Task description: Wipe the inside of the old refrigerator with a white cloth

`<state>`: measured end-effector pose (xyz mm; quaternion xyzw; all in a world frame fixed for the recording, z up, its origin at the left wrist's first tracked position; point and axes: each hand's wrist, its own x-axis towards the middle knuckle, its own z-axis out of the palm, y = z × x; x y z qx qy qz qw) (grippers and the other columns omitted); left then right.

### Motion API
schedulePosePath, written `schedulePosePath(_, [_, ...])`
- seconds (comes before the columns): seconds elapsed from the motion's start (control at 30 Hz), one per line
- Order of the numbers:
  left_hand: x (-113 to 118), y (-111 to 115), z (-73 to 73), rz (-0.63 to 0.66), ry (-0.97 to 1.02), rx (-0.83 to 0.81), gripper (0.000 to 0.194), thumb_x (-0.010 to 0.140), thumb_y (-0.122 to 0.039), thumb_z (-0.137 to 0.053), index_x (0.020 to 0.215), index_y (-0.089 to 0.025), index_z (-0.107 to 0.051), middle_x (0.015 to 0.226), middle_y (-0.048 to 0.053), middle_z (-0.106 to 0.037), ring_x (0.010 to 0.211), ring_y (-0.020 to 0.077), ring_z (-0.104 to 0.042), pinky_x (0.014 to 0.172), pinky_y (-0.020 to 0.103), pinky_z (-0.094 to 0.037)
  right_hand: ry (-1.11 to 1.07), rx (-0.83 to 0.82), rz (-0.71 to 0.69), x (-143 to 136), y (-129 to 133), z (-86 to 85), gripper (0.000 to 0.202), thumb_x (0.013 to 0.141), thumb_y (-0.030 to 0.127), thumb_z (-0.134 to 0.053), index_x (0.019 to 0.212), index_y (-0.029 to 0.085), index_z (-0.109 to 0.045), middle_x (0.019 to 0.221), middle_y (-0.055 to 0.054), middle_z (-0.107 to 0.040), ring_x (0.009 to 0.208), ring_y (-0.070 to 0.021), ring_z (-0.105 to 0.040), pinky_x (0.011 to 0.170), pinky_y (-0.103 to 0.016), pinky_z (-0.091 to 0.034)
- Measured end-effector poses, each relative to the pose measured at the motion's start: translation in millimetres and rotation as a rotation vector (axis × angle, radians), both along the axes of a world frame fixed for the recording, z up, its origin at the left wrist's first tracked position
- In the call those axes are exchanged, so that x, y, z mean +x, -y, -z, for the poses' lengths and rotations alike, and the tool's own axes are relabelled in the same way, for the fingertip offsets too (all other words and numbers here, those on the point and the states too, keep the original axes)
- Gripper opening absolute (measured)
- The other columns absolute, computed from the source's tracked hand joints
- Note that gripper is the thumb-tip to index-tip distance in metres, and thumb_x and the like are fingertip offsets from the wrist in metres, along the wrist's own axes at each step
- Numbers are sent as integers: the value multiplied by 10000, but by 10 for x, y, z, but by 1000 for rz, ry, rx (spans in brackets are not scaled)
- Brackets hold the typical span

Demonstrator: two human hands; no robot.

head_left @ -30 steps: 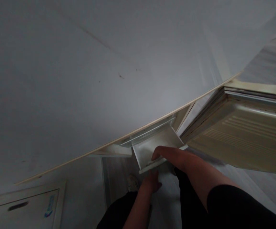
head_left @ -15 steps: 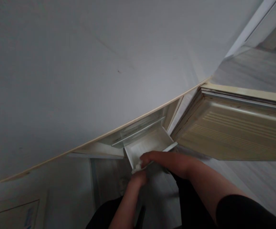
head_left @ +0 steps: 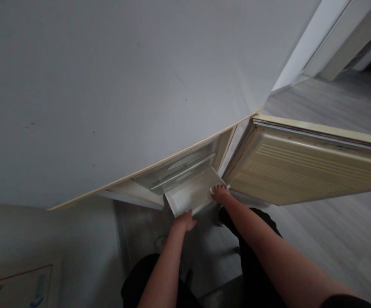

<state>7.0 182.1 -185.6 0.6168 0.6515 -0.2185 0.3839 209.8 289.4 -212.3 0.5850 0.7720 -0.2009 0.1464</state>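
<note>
Head view shows the right hand (head_left: 220,193) has slid from the middle of the front lip of the shallow white plastic drawer (head_left: 191,196) to its right front corner, where the fingers now press a small white cloth (head_left: 211,189) against the rim; only a scrap of that cloth shows, bunched under the fingertips, so the grip looks closed on it. The left hand (head_left: 184,221) has come up from below and now cups the front edge of the drawer from underneath, near its left front corner, fingers curled against the lip. The drawer itself sits pulled out from under the broad white top panel of the refrigerator (head_left: 124,94), tilted a little, its floor bare between the two hands. Just beside the right hand, the cream ribbed inner face of the open refrigerator door (head_left: 301,167) swings out to the right, its near edge close to the drawer's right corner and leaving little room on that side. Below the drawer, grey wood-pattern floor (head_left: 333,239) lies open towards the person's dark trousers (head_left: 256,239), and the left side stays free.
</note>
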Motion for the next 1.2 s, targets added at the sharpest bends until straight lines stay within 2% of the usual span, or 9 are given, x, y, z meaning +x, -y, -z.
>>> schedulePosePath(0.1, [32,-27,-97,-34,-32,119,614,959,-307,-386,1553,-171,-311,1511,180,-521,1322,308,-573,1059,399,-466,-46,13,-55,-517,511,125,551,1009,343,-457,1439,2,-507,1475,-287,-489,1445,-375,-388,1197,-525,-274])
schedulePosePath(0.17, [35,-48,-155,-53,-34,197,588,976,-288,-323,1554,-186,-293,1514,168,-511,1329,298,-559,1070,398,-449,-115,-1,-145,-863,934,253,552,1033,331,-389,1539,116,-429,1592,-169,-407,1524,-320,-274,1252,-481,-193])
schedulePosePath(0.23, [20,-59,-176,-65,-30,229,599,977,-321,-340,1555,-178,-278,1527,165,-491,1347,297,-534,1081,389,-436,-275,18,-271,-1122,1312,400,618,1039,348,-367,1626,191,-255,1690,-94,-196,1567,-309,-153,1272,-510,-147])
schedulePosePath(0.37, [-38,-26,-115,-92,-56,170,652,954,-371,-421,1552,-151,-281,1563,188,-438,1369,337,-507,1081,412,-434,-436,75,-322,-1254,1583,641,640,1049,332,-325,1648,224,-126,1701,-59,-77,1580,-311,-58,1269,-578,-131])
schedulePosePath(0.53, [-61,18,-62,-109,-61,54,791,933,-488,-478,1583,-137,-195,1616,241,-341,1409,348,-481,1097,403,-417,-410,117,-313,-813,1160,753,615,1038,440,-392,1607,220,-319,1681,-101,-211,1575,-324,-108,1267,-581,-91])
schedulePosePath(0.67, [-30,-2,-100,-107,-50,-14,838,931,-526,-472,1597,-121,-166,1626,255,-316,1441,359,-440,1122,409,-397,-291,252,-78,-329,792,777,592,1043,499,-369,1538,188,-459,1653,-119,-306,1563,-321,-178,1265,-549,-97])
schedulePosePath(0.87, [-60,8,-23,-106,-38,-101,846,919,-543,-499,1586,-104,-218,1597,273,-360,1440,358,-445,1107,417,-422,-62,308,190,103,122,619,520,1045,374,-381,1417,72,-582,1579,-212,-411,1512,-360,-282,1245,-512,-146])
schedulePosePath(1.07, [-105,43,69,-101,5,-138,806,903,-493,-542,1557,-88,-302,1509,226,-516,1376,318,-529,1099,364,-440,-74,297,196,-59,-703,417,428,1024,322,-411,1284,81,-651,1417,-238,-549,1336,-328,-471,1098,-431,-377])
schedulePosePath(1.2, [-86,83,64,-139,16,-125,785,903,-500,-541,1560,-138,-311,1509,215,-520,1370,314,-537,1090,370,-450,-95,271,234,-428,-948,480,452,1046,330,-353,1345,83,-584,1444,-244,-505,1310,-328,-481,1050,-424,-409])
